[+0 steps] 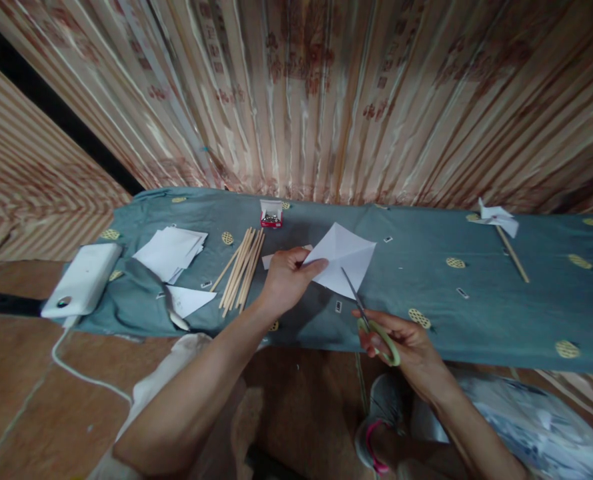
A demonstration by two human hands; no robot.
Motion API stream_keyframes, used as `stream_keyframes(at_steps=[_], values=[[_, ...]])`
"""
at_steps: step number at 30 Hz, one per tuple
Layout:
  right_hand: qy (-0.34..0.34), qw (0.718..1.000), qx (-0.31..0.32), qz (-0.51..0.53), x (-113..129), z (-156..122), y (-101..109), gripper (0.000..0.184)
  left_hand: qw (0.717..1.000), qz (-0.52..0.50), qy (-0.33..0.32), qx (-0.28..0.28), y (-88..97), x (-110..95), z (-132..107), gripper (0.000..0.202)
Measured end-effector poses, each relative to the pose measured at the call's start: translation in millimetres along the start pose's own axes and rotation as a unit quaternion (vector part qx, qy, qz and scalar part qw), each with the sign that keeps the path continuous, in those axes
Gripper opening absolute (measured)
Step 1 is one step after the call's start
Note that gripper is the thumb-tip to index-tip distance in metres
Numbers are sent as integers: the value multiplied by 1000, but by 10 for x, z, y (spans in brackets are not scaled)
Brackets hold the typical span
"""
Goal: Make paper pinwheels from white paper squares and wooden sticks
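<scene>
My left hand [291, 277] pinches the left corner of a square white sheet of paper [346, 250] between thumb and fingers, holding it above the cloth. Faint crease lines cross the sheet. In my right hand [401, 340] is a pair of scissors [389, 347] with light green handles, my fingers through the loops. The blades point up and left, lying over the sheet's lower edge. Whether they are apart or closed I cannot tell. A strip of white paper [267, 262] shows partly behind my left hand.
Several wooden sticks [241, 273] lie left of my hands, below a small red box [271, 217] of metal pins. Farther left are a stack of white paper [169, 250], a paper triangle [191, 300] and a white corded device [83, 280]. A paper pinwheel [499, 219] on a stick lies right.
</scene>
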State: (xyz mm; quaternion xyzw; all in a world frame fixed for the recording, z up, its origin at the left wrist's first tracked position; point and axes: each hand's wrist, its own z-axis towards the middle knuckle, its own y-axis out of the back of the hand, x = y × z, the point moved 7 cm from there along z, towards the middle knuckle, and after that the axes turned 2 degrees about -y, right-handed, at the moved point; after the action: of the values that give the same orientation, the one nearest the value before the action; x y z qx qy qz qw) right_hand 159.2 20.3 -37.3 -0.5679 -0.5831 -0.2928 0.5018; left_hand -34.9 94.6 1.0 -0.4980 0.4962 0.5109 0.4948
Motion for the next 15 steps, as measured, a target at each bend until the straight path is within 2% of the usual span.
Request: stream_keyframes(at_steps=[8,15], values=[[7,1000,-9,-2,5,-1,-6,33,1000,-3,3,-3,-1,-63,-19,22],[0,1000,-4,7,13,2,-19,33,1000,-1,10,2,-6,-19,-18,24]])
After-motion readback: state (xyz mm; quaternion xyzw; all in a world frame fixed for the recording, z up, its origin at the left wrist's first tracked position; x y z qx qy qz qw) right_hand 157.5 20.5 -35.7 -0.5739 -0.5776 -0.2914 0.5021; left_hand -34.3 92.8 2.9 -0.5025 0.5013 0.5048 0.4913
